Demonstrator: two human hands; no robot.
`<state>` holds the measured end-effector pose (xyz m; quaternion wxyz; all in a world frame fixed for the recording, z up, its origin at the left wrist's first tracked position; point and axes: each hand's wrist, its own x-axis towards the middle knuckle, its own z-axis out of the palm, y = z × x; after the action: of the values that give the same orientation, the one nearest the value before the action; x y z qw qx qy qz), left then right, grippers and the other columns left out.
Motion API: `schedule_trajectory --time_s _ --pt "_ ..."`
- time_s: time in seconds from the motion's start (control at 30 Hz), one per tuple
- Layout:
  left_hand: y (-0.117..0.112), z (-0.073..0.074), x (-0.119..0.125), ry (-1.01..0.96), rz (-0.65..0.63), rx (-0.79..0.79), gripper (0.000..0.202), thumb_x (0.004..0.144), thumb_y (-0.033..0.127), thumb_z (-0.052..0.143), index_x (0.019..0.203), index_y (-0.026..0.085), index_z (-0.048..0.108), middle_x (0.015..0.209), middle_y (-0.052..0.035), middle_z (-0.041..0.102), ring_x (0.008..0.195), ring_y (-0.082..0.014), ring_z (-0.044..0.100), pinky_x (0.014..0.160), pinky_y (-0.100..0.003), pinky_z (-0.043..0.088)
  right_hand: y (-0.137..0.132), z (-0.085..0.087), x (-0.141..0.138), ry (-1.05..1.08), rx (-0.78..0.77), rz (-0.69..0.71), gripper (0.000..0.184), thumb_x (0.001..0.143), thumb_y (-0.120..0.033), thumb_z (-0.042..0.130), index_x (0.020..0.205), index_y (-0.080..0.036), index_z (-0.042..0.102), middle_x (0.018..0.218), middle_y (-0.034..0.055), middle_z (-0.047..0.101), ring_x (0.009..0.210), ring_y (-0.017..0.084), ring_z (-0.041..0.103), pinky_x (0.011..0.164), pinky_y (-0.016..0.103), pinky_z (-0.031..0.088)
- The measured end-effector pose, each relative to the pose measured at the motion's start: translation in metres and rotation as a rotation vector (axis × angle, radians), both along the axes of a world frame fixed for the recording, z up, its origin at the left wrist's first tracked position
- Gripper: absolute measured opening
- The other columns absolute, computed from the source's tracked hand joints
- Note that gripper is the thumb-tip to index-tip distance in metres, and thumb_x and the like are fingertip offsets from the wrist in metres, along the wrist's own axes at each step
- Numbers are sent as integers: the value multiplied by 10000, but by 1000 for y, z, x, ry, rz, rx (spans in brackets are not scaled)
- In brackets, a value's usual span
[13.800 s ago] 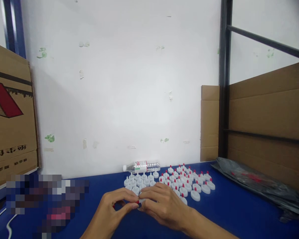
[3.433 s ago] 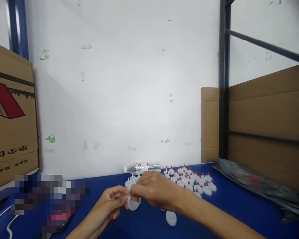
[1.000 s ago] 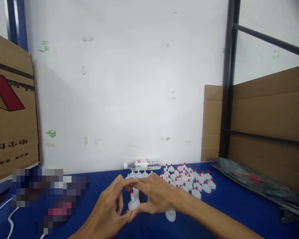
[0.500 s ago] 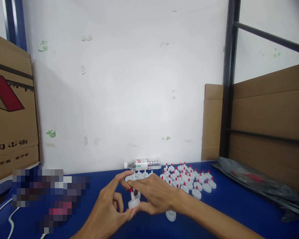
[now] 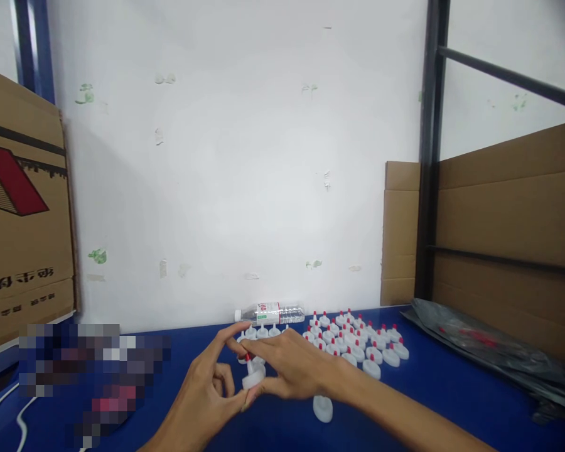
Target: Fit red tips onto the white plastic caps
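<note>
A white nozzle cap with a red tip (image 5: 253, 376) is pinched between both hands above the blue table. My left hand (image 5: 207, 383) has its thumb under the cap's base and its index finger arched over by the red tip. From the right, my right hand (image 5: 287, 364) reaches across with its fingers at the tip and its thumb at the base. Behind my fingers stand several white nozzle caps without red tips (image 5: 262, 331), partly hidden. A lone white cap (image 5: 322, 408) lies below my right wrist.
Several red-tipped white caps (image 5: 353, 342) stand grouped on the blue table (image 5: 282, 433) to the right. A clear water bottle (image 5: 289, 313) lies against the wall. A dark plastic bag (image 5: 480, 345) is at far right. Cardboard boxes (image 5: 28, 251) flank the table; a blurred patch covers the left.
The hands keep the same grip on the nozzle cap, which appears slightly more tilted. The whole view has shifted slightly with the head.
</note>
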<state>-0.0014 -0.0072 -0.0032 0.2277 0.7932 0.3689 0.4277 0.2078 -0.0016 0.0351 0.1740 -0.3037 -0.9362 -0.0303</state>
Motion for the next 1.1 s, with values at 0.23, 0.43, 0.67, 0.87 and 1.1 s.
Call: schedule_trajectory --time_s 0.23,0.43,0.67,0.87,1.1 --pt "15 -9 -9 306 55 600 596 899 120 485 1424 395 426 1109 13 661 492 -51 577 498 -172 465 9 12 6 285 -367 87 429 845 -545 729 1176 -271 709 1004 -7 761 839 173 692 755 248 484" --pt "10 -13 -7 334 122 632 659 886 118 474 1475 379 335 1185 -26 642 505 -62 608 508 -177 493 15 5 1 594 -710 50 398 773 -548 784 883 -165 777 749 -1 709 715 156 643 679 255 485" --pt "10 -8 -4 374 235 563 412 970 249 469 1368 353 480 1207 -53 607 747 -158 701 555 -230 517 15 28 23 586 -521 -22 361 845 -524 721 943 -178 749 928 44 750 831 190 686 741 294 537" --pt "16 -3 -12 417 239 402 228 996 247 420 996 268 647 1029 -38 660 962 -225 651 765 -320 539 46 18 156 687 -85 -587 376 827 -538 644 914 -183 732 958 94 773 912 261 716 852 368 533" --pt "24 -4 -16 445 244 306 257 982 246 415 919 239 663 924 -48 681 921 -238 625 791 -344 510 66 -46 285 784 -96 -989 377 725 -506 574 815 -173 725 730 107 773 692 279 742 650 351 520"
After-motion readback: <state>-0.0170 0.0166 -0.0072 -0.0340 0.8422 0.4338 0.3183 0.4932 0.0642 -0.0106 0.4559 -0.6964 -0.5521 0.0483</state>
